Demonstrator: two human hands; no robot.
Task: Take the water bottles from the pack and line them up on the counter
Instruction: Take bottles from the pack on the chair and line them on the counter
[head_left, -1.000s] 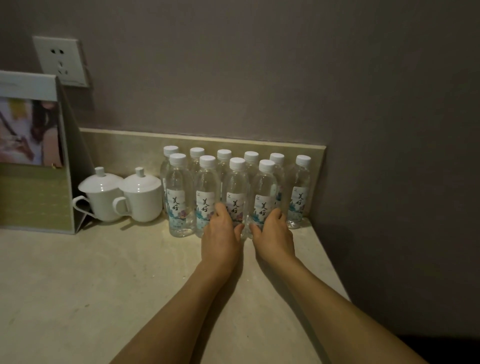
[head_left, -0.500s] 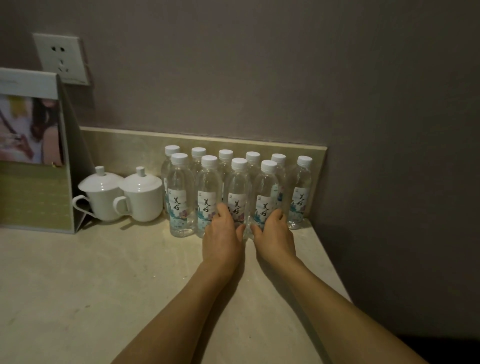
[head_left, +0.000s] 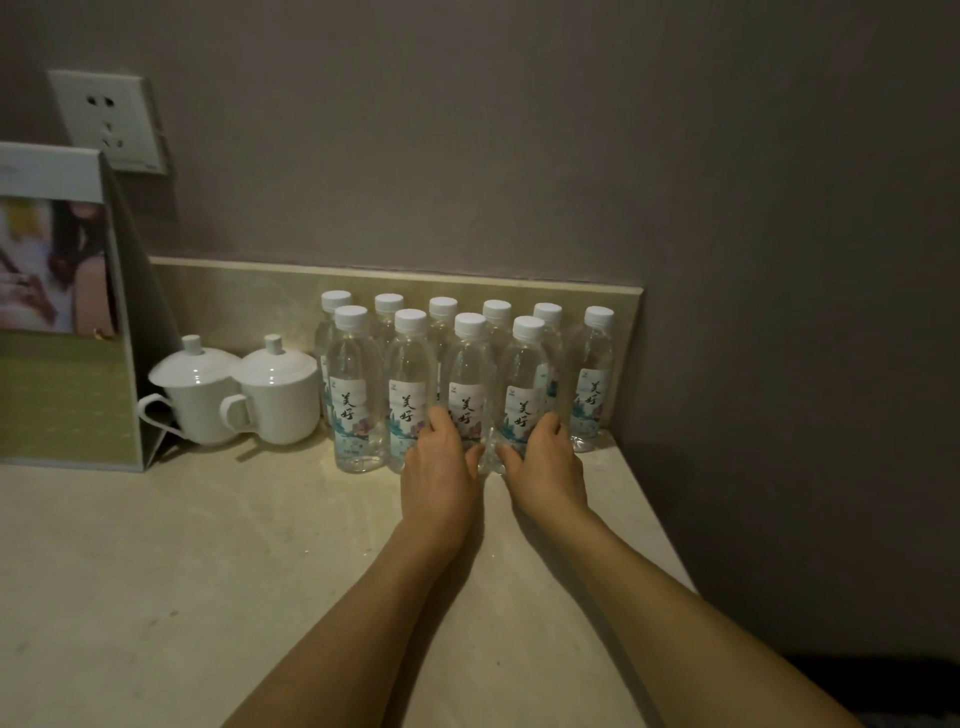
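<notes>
Ten capped water bottles (head_left: 356, 395) stand upright, full of clear water. The left hand (head_left: 441, 470) and right hand (head_left: 543, 460) each wrap a front bottle. The surface (head_left: 156, 571) stays bare in front.

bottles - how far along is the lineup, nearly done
Nearly. Ten bottles stand upright in two rows against the backsplash. The left hand and right hand hold two front bottles at the base. No pack shows; only straightening seems left.
</notes>
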